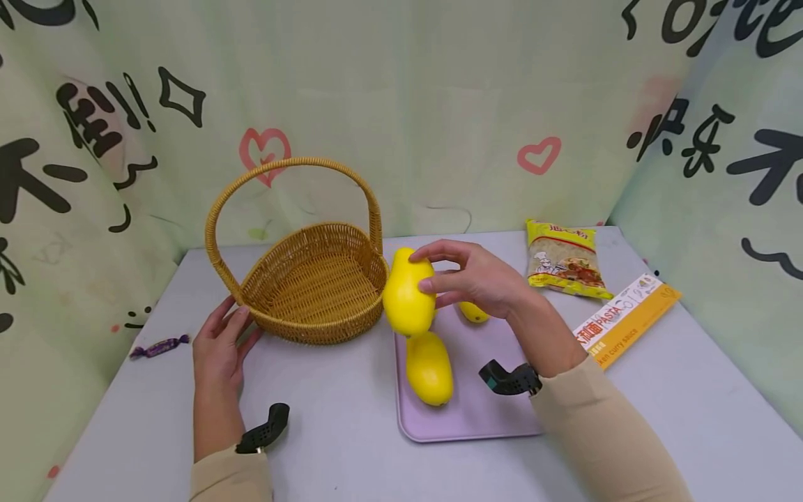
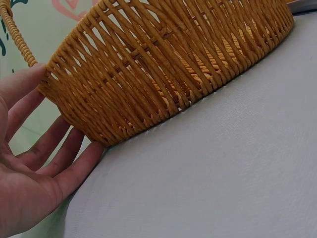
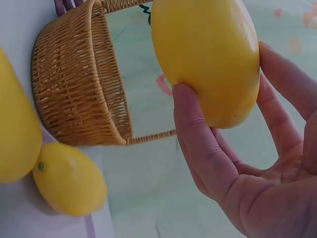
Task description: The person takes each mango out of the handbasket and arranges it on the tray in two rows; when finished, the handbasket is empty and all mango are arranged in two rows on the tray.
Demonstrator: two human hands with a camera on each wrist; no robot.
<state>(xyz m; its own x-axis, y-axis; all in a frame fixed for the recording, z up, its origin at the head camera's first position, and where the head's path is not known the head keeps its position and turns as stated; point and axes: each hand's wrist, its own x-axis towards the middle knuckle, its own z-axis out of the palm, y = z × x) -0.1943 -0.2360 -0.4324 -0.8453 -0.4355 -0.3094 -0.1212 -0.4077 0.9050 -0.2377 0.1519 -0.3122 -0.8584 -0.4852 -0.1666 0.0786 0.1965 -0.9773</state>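
My right hand (image 1: 479,279) pinches a yellow pear-shaped fruit (image 1: 408,300) between thumb and fingers, holding it upright over the far left part of a purple tray (image 1: 489,411). Another such fruit (image 1: 429,369) lies on the tray below it. Behind the hand, a smaller yellow fruit (image 1: 473,312) is partly hidden; in the right wrist view that small fruit (image 3: 72,181) shows a green stem spot. At left, a brown wicker basket (image 1: 314,331) with a tall handle stands tipped toward me. My left hand (image 1: 219,341) touches its left side, its fingers extended against the wicker wall (image 2: 133,79).
A purple-wrapped candy (image 1: 159,347) lies left of the left hand. On the right are a yellow bag of dry food (image 1: 564,258) and an orange-and-white pasta box (image 1: 627,321). A printed curtain (image 1: 439,125) closes off the back of the white table (image 1: 339,432).
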